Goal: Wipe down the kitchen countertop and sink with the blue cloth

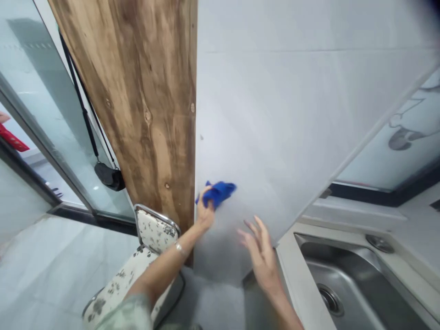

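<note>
Wall job in a kitchen-type corner. A pale wall (282, 114) filled the middle, with a brown wood panel (137, 101) along its left edge and a steel sink (359, 270) at lower right. Blue cloth (222, 191) was at the lower part of the wall, just right of the wood panel. Left hand (205, 211) had it bunched in its fingers; cloth looked to be against the wall, exact contact unclear. Bracelet or watch (180, 248) on that wrist, couldn't tell which. Right hand (261, 256) was below and right of the cloth, apart from it, fingers spread wide, blurred; couldn't tell if it touched the wall. Floral chair (118, 282) stood under the left forearm. Black bag (109, 176) hung by its strap left of the wood panel, in front of glass (51, 87).
</note>
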`<state>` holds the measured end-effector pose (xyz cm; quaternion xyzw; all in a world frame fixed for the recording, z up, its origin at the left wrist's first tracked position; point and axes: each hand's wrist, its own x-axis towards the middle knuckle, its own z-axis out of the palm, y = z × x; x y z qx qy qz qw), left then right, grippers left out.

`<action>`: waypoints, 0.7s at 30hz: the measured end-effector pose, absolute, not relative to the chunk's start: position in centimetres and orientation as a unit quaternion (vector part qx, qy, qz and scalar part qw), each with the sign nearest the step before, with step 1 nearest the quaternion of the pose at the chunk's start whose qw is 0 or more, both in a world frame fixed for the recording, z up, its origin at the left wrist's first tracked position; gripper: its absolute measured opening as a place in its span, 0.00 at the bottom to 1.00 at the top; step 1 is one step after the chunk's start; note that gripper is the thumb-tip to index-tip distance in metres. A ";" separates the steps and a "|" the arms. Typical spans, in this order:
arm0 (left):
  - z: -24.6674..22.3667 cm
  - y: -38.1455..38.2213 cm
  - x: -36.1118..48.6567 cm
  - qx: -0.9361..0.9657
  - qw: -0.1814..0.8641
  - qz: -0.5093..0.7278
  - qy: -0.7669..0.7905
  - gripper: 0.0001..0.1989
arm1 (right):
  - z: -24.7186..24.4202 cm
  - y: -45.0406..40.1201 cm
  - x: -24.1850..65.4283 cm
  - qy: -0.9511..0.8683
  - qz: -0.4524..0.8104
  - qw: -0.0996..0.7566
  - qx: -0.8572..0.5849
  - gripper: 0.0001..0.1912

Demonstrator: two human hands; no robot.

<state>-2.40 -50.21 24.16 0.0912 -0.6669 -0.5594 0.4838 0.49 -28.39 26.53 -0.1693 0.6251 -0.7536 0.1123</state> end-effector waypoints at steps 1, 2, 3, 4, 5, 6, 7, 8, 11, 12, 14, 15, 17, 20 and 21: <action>23.7 -49.6 -1.3 0.155 0.451 -0.644 -0.599 0.33 | 26.0 -30.1 0.2 0.593 -0.773 0.176 -0.137 0.44; 23.3 -49.1 -0.4 0.193 0.402 -0.722 -0.529 0.35 | 25.3 -31.7 0.0 0.557 -0.789 0.233 -0.109 0.49; 23.1 -48.7 0.5 0.207 0.352 -0.784 -0.467 0.36 | 24.5 -33.1 0.1 0.524 -0.800 0.279 -0.091 0.53; 22.9 -48.5 1.2 0.204 0.307 -0.832 -0.415 0.36 | 23.7 -34.5 0.4 0.496 -0.804 0.317 -0.081 0.54; 22.8 -48.4 1.8 0.193 0.273 -0.865 -0.374 0.36 | 22.7 -35.5 0.8 0.476 -0.805 0.347 -0.076 0.54; 22.5 -48.4 2.4 0.183 0.248 -0.886 -0.346 0.36 | 21.8 -36.4 1.2 0.467 -0.800 0.370 -0.074 0.53; 22.1 -48.4 2.8 0.180 0.228 -0.898 -0.330 0.35 | 20.9 -37.0 1.6 0.468 -0.791 0.388 -0.069 0.50; 21.6 -48.6 3.2 0.185 0.214 -0.902 -0.325 0.33 | 20.2 -37.3 1.9 0.474 -0.783 0.399 -0.060 0.46; 19.5 -49.4 4.5 0.207 0.223 -0.870 -0.387 0.29 | 19.2 -37.0 2.0 0.476 -0.796 0.373 -0.028 0.36; 18.9 -49.7 4.9 0.204 0.241 -0.844 -0.433 0.27 | 19.3 -36.5 1.9 0.459 -0.813 0.358 -0.022 0.34; 18.4 -50.1 5.7 0.152 0.269 -0.769 -0.560 0.23 | 20.0 -35.3 1.7 0.413 -0.839 0.353 -0.026 0.31; 18.6 -50.1 6.1 0.100 0.269 -0.721 -0.631 0.20 | 20.3 -34.6 1.7 0.392 -0.845 0.361 -0.033 0.30; 19.7 -49.5 6.8 -0.029 0.245 -0.608 -0.754 0.14 | 20.8 -33.4 2.0 0.381 -0.849 0.365 -0.029 0.31; 22.5 -47.6 8.0 -0.173 0.203 -0.458 -0.848 0.16 | 20.8 -32.6 2.7 0.433 -0.848 0.304 0.017 0.31; 23.5 -46.9 8.4 -0.197 0.195 -0.424 -0.862 0.19 | 20.8 -32.5 2.7 0.454 -0.845 0.281 0.033 0.31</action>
